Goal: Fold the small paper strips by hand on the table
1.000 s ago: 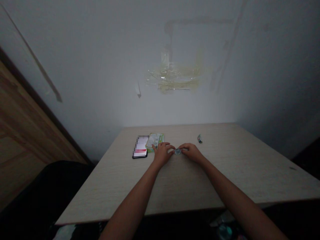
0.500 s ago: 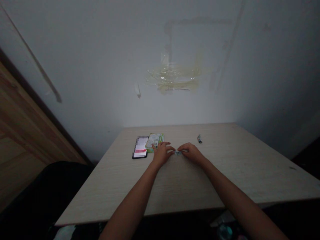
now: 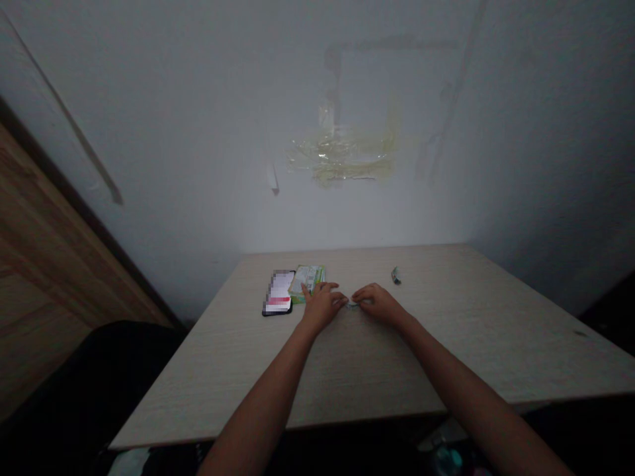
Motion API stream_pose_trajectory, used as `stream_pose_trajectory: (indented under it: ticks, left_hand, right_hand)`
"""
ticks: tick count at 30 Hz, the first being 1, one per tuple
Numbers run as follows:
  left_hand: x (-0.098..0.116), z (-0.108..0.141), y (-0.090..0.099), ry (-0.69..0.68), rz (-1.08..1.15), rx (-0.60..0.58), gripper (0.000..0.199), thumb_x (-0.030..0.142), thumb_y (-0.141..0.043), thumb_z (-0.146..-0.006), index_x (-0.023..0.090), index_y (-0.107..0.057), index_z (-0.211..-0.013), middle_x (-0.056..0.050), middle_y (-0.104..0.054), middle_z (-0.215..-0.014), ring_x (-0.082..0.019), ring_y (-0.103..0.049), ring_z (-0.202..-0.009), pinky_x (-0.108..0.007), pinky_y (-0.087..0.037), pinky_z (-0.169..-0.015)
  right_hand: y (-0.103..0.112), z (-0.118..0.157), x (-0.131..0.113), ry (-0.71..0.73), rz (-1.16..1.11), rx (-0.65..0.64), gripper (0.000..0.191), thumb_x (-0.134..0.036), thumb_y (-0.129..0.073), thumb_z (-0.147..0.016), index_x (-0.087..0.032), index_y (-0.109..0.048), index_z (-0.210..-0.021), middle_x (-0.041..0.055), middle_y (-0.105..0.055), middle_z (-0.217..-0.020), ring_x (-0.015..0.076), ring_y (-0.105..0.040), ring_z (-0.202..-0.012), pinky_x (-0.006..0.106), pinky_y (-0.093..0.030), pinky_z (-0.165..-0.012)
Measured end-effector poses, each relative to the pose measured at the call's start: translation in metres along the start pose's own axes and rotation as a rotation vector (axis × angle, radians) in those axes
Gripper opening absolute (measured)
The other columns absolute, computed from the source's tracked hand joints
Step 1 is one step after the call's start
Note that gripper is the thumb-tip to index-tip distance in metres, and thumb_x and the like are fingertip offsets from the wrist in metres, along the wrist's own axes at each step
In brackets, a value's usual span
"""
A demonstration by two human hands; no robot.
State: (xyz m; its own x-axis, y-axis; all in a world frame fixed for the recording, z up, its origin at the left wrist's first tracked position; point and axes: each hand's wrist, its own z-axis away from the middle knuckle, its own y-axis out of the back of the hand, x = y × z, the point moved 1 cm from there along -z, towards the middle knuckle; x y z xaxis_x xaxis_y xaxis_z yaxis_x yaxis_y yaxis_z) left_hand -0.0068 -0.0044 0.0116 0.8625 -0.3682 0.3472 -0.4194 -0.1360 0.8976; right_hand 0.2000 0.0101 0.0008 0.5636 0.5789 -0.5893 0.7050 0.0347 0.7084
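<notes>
Low over the middle of the table, my left hand [image 3: 323, 303] and my right hand [image 3: 378, 303] face each other. Between their fingertips is a small piece of printed paper [image 3: 352, 305], mostly hidden by the fingers. My left thumb and index finger pinch its left end, while the other left fingers reach out toward a green-and-white printed packet [image 3: 308, 277]. The right fingers are closed on the paper's right end. A small crumpled or folded printed scrap [image 3: 395, 276] lies apart, beyond my right hand.
A phone [image 3: 278, 293] with a lit screen lies left of the packet on the pale wooden table [image 3: 238, 370]. Behind the table rises a wall [image 3: 198, 165] with peeling clear tape [image 3: 347, 155]. A wooden panel [image 3: 44, 251] stands at the left.
The piece of paper between my fingers shows narrower and flatter than before. My fingers have shifted slightly around it; the packet, phone and scrap have stayed put.
</notes>
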Motion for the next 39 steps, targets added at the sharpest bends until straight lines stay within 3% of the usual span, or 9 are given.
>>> stream_pose_trajectory:
  ticks: [6,18,27,39]
  left_hand:
    - [0.005,0.0,-0.003,0.025,0.009,0.013,0.016,0.042,-0.062,-0.09,0.037,-0.076,-0.095,0.0,-0.062,-0.135,-0.031,-0.042,-0.135,-0.079,0.007,-0.109]
    - [0.008,0.004,-0.006,0.058,0.013,0.034,0.016,0.042,-0.063,-0.09,0.039,-0.075,-0.101,-0.001,-0.061,-0.136,-0.031,-0.044,-0.134,-0.081,0.001,-0.108]
    - [0.009,0.003,-0.005,-0.02,-0.119,0.045,0.02,0.046,-0.058,-0.092,0.04,-0.077,-0.096,0.002,-0.06,-0.139,-0.033,-0.042,-0.135,-0.083,-0.001,-0.107]
    - [0.011,0.005,-0.008,0.019,-0.164,0.077,0.023,0.05,-0.056,-0.092,0.046,-0.074,-0.106,0.004,-0.052,-0.147,-0.035,-0.042,-0.136,-0.081,-0.001,-0.11]
  right_hand:
    - [-0.004,-0.003,-0.002,-0.045,-0.032,0.028,0.02,-0.029,-0.06,-0.084,-0.024,-0.079,-0.087,0.0049,-0.078,-0.096,0.0236,-0.069,-0.098,0.039,-0.046,-0.098]
    - [-0.007,-0.001,0.004,-0.05,-0.001,0.1,0.011,-0.027,-0.071,-0.078,-0.023,-0.078,-0.085,0.0065,-0.076,-0.096,0.0235,-0.066,-0.098,0.038,-0.045,-0.098]
    - [-0.009,-0.001,0.009,0.02,0.226,0.013,0.016,-0.029,-0.066,-0.088,-0.022,-0.079,-0.093,0.0075,-0.073,-0.103,0.0223,-0.06,-0.104,0.036,-0.043,-0.099]
    - [-0.008,0.0,-0.001,-0.03,0.376,-0.027,0.022,-0.031,-0.06,-0.093,-0.026,-0.078,-0.106,0.007,-0.07,-0.112,0.0222,-0.058,-0.106,0.034,-0.044,-0.096]
